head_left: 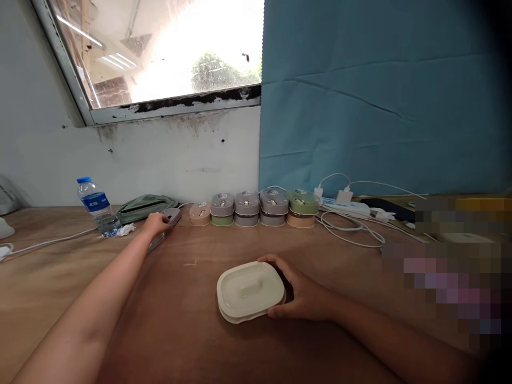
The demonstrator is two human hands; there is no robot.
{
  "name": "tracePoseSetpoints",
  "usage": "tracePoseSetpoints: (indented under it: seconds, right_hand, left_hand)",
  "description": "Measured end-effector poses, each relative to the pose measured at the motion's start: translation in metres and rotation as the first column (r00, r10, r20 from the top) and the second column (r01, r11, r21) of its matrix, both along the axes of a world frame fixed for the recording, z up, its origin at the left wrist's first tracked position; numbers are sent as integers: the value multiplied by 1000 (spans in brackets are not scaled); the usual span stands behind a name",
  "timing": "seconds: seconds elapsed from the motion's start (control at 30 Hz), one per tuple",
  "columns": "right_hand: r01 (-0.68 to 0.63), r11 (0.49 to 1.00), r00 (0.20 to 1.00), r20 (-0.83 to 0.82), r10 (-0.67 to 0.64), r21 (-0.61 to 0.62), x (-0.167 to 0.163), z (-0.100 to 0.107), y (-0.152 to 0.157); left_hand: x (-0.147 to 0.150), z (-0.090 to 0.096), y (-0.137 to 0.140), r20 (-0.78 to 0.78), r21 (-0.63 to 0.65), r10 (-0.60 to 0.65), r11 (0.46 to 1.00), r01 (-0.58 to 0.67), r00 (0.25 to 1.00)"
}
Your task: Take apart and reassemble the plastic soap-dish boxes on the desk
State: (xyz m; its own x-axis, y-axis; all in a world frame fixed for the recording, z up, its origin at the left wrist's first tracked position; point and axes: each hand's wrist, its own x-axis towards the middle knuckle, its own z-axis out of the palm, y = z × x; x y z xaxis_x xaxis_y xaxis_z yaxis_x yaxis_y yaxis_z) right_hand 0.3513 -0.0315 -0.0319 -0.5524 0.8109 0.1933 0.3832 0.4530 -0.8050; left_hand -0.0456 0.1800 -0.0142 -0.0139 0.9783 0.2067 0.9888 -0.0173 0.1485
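A cream rounded-rectangular lid [240,298] with a raised oblong middle lies low over the near part of the wooden table. My right hand [294,293] grips its right end, thumb on the near edge and fingers on the far edge. Whether a shallow box sits beneath the lid I cannot tell. Far out to the left, my left hand [155,225] is closed on a grey lid [173,214] beside a green pouch [144,207]. Part of a grey rim shows below that hand; the palm and forearm hide the rest.
Along the wall stand lunch boxes [247,205] in pink, grey and green, mostly stacked in pairs. A water bottle [98,208] stands at the left by a crumpled tissue [126,229]. White cables [356,226] and a power strip [346,207] lie at the right.
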Motion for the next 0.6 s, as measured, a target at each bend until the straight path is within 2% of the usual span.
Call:
tracePoseSetpoints:
  seconds: [0.2, 0.33, 0.5, 0.6]
  right_hand:
    - [4, 1000, 1000, 15, -5, 12, 1, -1, 1]
    - [-4, 1000, 1000, 11, 4, -2, 1, 0, 0]
    - [6, 1000, 1000, 19, -6, -3, -1, 2, -1]
    - [0, 1000, 1000, 18, 0, 0, -1, 3, -1]
  left_hand:
    - [7, -1, 1, -7, -17, 6, 1000, -6, 1000]
    - [8, 6, -3, 27, -13, 30, 999, -29, 999]
    - [-28, 19, -48, 92, -26, 89, 996, -87, 992]
    - [-50, 18, -80, 140, 46, 156, 985, -164, 978]
